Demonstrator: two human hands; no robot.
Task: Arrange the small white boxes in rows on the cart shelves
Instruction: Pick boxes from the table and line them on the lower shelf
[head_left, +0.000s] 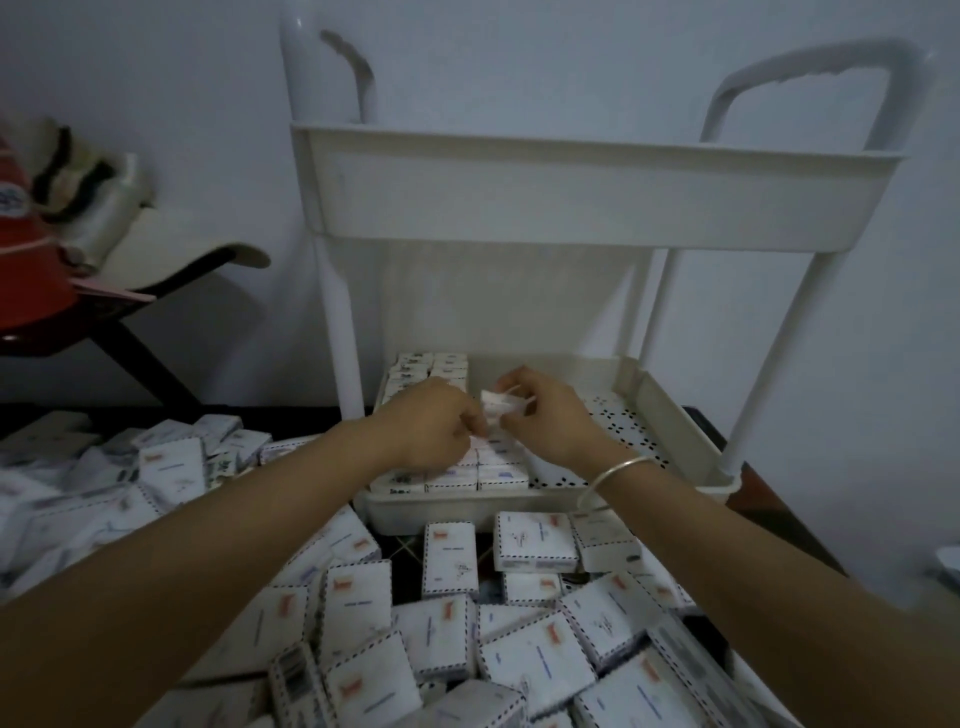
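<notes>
A white cart stands ahead with a top shelf (571, 208) and a lower shelf (670, 415). Small white boxes (498, 470) sit in rows along the lower shelf's left side, with more rows at the back left (431, 366). My left hand (436, 426) and my right hand (545, 410) meet above those rows, both pinching one small white box (501, 402) between them. The right half of the shelf floor shows bare perforated plastic. A silver bangle circles my right wrist.
A loose heap of small white boxes (467, 639) covers the dark surface in front of the cart and spreads to the left (130, 483). A chair with red and cream items (62, 244) stands at far left. The cart's handle (800, 78) rises behind.
</notes>
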